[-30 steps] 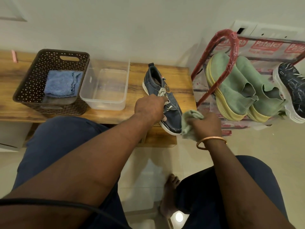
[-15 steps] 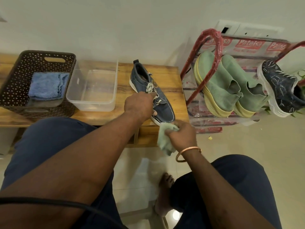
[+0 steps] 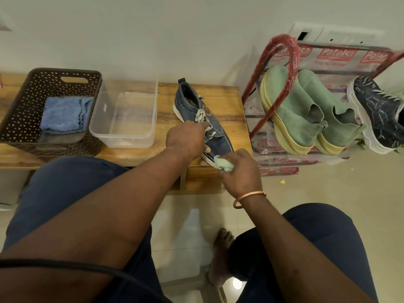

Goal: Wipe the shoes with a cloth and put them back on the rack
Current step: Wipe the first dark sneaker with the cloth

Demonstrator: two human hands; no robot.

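Observation:
A blue denim shoe (image 3: 192, 106) with pale laces lies on the wooden bench (image 3: 227, 101), toe towards me. My left hand (image 3: 185, 139) grips it over the laces and near side. My right hand (image 3: 239, 169) is closed on a bunched pale green cloth (image 3: 223, 164), which presses against the shoe's toe sole at the bench's front edge. The red shoe rack (image 3: 290, 51) stands to the right and holds a pair of green slip-on shoes (image 3: 306, 110) and a dark patterned sneaker (image 3: 378, 110).
On the bench's left sits a brown perforated basket (image 3: 26, 101) with a folded blue cloth (image 3: 63, 114) inside. A clear plastic tub (image 3: 122, 119) stands beside it. My knees and a bare foot (image 3: 220, 254) are over the tiled floor below.
My right hand with the green cloth dropped from the shoe's right side below the toe, then rose back against the toe's sole. My left hand kept its grip on the shoe.

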